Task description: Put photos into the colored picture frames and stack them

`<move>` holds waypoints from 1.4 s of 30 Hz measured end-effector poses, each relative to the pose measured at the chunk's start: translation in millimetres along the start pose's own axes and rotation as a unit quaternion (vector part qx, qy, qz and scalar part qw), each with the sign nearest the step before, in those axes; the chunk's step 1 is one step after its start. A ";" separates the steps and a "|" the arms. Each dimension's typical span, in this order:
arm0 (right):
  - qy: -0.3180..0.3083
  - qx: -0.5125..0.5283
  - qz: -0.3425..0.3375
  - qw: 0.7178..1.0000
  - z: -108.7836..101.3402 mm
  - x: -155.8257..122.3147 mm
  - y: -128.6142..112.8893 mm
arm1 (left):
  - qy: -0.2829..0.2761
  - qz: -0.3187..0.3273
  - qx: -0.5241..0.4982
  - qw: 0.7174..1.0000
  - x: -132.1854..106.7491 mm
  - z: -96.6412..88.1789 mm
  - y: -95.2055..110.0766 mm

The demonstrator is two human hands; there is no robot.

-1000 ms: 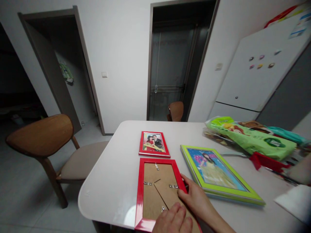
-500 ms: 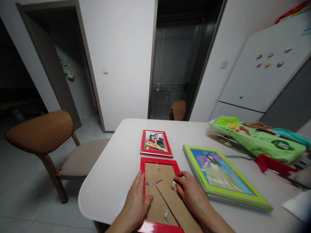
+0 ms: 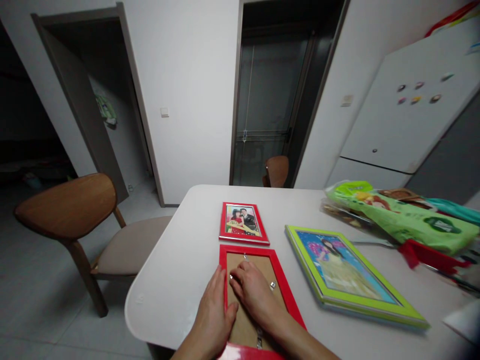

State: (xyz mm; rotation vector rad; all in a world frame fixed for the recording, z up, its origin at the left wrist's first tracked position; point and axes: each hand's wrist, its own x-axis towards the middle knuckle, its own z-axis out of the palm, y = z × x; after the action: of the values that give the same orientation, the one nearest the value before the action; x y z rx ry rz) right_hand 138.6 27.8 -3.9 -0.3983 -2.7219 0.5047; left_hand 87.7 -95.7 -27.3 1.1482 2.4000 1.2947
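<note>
A red picture frame (image 3: 288, 295) lies face down on the table, its brown backing board (image 3: 240, 325) showing. Along its left edge my left hand (image 3: 212, 317) grips it, fingers outside and thumb over the board. My right hand (image 3: 257, 295) reaches across the board, with thumb and fingertips pinched at the left metal clip, mostly hidden under them. Another metal clip (image 3: 272, 285) sits at the board's right side, and one at the bottom (image 3: 259, 340) is partly covered by my right wrist. The top clip (image 3: 245, 256) shows just above my right knuckles.
Beyond it lies a smaller red photo frame (image 3: 243, 223), face up. To the right is a green photo frame (image 3: 348, 275), with a green plastic package (image 3: 420, 215) and a red object (image 3: 427, 256) farther right. A wooden chair (image 3: 71, 205) stands left of the white table (image 3: 168, 280).
My right hand has moved left from the right-hand clip to the left-hand clip, uncovering the right one. My left hand keeps its place on the frame's edge.
</note>
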 end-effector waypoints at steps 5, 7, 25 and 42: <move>0.030 -0.011 0.040 0.999 -5.4 8.2 27.3 | 0.001 0.008 0.020 1.000 0.2 -0.4 -0.5; 0.024 -0.007 0.034 0.999 -6.1 12.0 32.2 | -0.004 0.009 0.025 1.000 1.1 -0.7 0.4; -0.119 0.115 -0.022 0.986 -40.8 -57.7 16.5 | -0.006 0.001 0.026 1.000 0.2 -3.5 4.7; -0.003 0.090 0.040 0.995 -60.0 -36.8 1.5 | 0.091 -0.059 -0.217 0.970 14.5 -9.4 21.3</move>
State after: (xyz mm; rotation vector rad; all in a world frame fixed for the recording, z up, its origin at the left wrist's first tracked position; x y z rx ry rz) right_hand 194.8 34.6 38.0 -0.4599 -2.6462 0.7677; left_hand 84.8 -84.6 -2.4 0.7791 2.0986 1.8302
